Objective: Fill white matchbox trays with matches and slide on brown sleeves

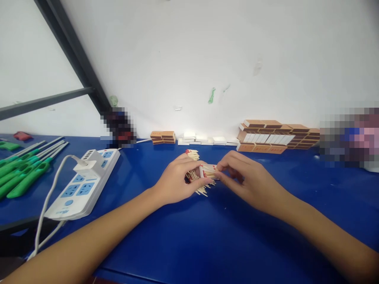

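Observation:
Between my two hands is a small white matchbox tray point(209, 169) with red-tipped matches in it. My left hand point(180, 177) grips the tray's left end, thumb below and fingers behind. At the tray's right end, the thumb and fingertips of my right hand point(239, 173) are pinched together; whether they hold the tray or matches is hard to tell. Loose matches point(201, 192) lie in a heap on the blue table beneath and behind the tray, and a further bunch of matches point(193, 154) shows just beyond my left hand.
White trays point(204, 140) line the wall, between a small stack of brown matchboxes point(162, 137) and a larger matchbox stack point(278, 136). To the left are a power strip point(85, 185) with a plugged-in charger and cable, and green-handled lighters point(29, 173). A dark metal frame point(77, 59) stands behind.

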{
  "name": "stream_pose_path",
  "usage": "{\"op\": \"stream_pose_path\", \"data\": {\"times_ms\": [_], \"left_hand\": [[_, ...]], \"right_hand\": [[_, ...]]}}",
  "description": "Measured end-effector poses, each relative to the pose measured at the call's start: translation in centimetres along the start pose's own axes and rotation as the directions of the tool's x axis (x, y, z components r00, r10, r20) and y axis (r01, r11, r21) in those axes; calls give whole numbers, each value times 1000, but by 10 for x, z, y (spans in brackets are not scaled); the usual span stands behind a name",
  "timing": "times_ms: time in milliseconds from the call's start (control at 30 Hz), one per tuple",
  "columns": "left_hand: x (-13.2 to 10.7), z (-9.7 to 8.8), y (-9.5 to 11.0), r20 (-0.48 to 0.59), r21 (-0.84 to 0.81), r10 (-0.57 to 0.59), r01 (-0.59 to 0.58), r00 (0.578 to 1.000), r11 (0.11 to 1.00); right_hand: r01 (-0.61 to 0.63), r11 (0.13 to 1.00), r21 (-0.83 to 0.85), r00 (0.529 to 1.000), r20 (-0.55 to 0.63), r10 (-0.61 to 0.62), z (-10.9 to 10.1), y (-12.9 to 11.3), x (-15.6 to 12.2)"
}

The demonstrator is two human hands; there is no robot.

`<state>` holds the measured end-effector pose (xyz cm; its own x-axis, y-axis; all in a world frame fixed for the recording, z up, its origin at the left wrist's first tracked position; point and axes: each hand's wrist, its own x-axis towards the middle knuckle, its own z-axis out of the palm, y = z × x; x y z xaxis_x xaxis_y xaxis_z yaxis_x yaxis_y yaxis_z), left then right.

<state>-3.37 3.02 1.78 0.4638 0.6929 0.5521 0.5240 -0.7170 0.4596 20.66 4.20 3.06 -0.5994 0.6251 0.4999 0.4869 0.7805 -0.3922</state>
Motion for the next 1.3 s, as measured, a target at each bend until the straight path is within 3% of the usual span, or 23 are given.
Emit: {"op": "stream_pose_path", "data": {"times_ms": [200, 467, 633, 867, 1100, 1300], "left_hand": [[0, -1, -1, -25, 21, 17, -17, 1000, 1000], [0, -1, 2, -4, 4, 3, -3, 1000, 1000], [0, 1, 6, 38, -33, 7, -6, 999, 999], [0, 0, 0, -24, -13, -14, 14, 1000, 1000], [1, -1, 5, 34, -12, -24, 25, 999, 1000], [1, -1, 6, 40, -26, -15, 16, 999, 1000]], "right_hand": [[14, 1000, -23, 997, 74, -12, -10, 13, -1], [55, 997, -52, 998, -32, -57, -8, 4, 0], [98, 990, -105, 995, -9, -100, -4, 0, -2], [32, 998, -47, 999, -37, -34, -10, 8, 1], [-89, 995, 40, 994, 68, 86, -7, 3, 0], [-129, 989, 74, 991, 43, 126, -2, -3, 0]]}}
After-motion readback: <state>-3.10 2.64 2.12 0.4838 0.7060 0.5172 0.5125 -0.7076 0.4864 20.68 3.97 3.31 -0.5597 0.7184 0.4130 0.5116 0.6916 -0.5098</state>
